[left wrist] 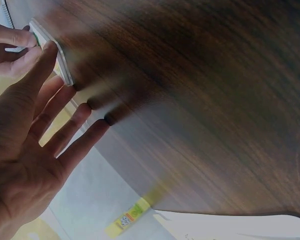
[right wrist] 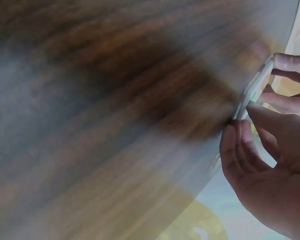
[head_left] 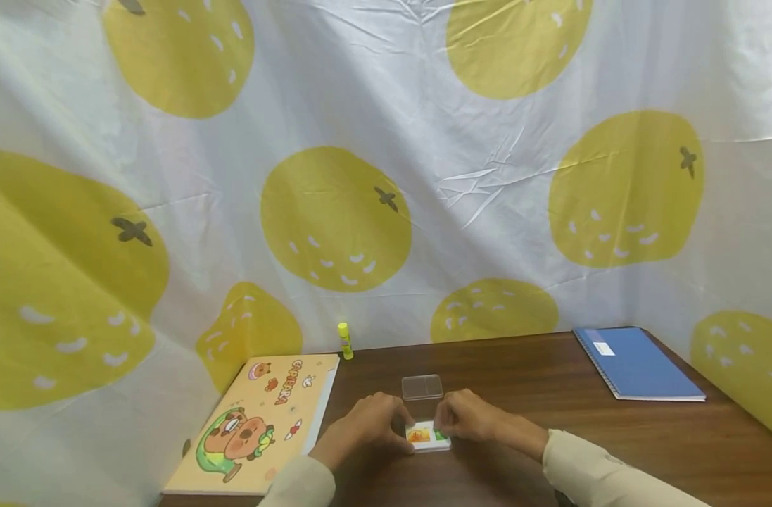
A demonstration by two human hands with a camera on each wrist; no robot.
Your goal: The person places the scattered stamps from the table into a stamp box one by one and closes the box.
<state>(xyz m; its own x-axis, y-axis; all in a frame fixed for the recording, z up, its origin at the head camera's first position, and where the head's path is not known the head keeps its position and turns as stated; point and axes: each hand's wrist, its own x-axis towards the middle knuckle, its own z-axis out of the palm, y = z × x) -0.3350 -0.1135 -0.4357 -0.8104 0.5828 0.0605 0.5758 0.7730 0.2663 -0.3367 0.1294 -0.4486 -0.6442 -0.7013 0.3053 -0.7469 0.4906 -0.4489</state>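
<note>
A small flat white box (head_left: 423,445) lies low over the table, its top showing an orange picture and a green one. My left hand (head_left: 374,422) holds its left end, thumb at the near corner and fingers beyond. In the left wrist view the other left fingers (left wrist: 72,130) spread out loosely. My right hand (head_left: 468,414) pinches the right end, by the green picture. The right wrist view shows the box (right wrist: 257,82) edge-on between both hands; what lies under the right fingertips is hidden. A clear plastic lid (head_left: 422,387) rests just behind the box.
A cream capybara folder (head_left: 278,415) lies on the left of the dark wooden table (head_left: 512,373). Behind it stands a yellow glue stick (head_left: 345,341). At the back right is a blue spiral notebook (head_left: 639,362). A fruit-print curtain (head_left: 424,267) encloses the table's far sides.
</note>
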